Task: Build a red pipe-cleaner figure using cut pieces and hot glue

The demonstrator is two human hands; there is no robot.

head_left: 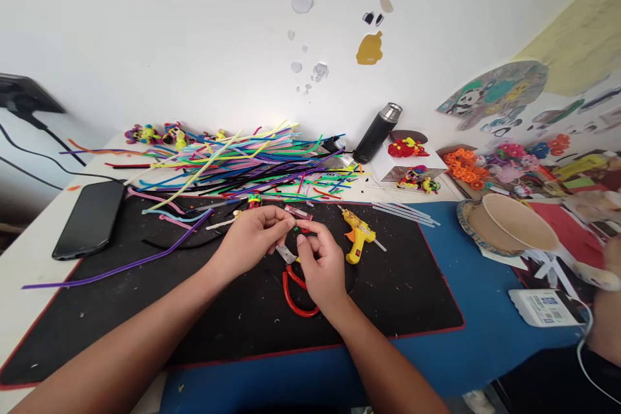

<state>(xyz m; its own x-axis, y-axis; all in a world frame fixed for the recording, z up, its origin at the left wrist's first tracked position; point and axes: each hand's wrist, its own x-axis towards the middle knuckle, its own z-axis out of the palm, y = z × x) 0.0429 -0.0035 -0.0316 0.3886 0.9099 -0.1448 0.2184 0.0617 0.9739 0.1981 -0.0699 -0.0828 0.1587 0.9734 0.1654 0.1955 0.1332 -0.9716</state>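
My left hand (pixel 252 239) is closed in a pinch, thumb against forefinger, over the black mat (pixel 388 304). Opposite it, my right hand (pixel 324 265) has its forefinger stretched to the left fingertips, with thumb and other fingers curled in. Whatever lies between the fingertips is too small to make out. Beneath the hands rests a tool with red loop handles (pixel 297 312), partly covered by my right hand. A small red and green pipe-cleaner piece (pixel 253 201) lies just beyond my left hand. To the right is a yellow glue gun (pixel 359 237).
A heap of coloured pipe cleaners (pixel 242 165) lies along the wall. A phone (pixel 90 220) is at the left, a black flask (pixel 378 132) and white box (pixel 412 165) behind. Clear glue sticks (pixel 405 212) and a round bowl (pixel 519 223) stand right. Another person's arm (pixel 606 310) shows at the right edge.
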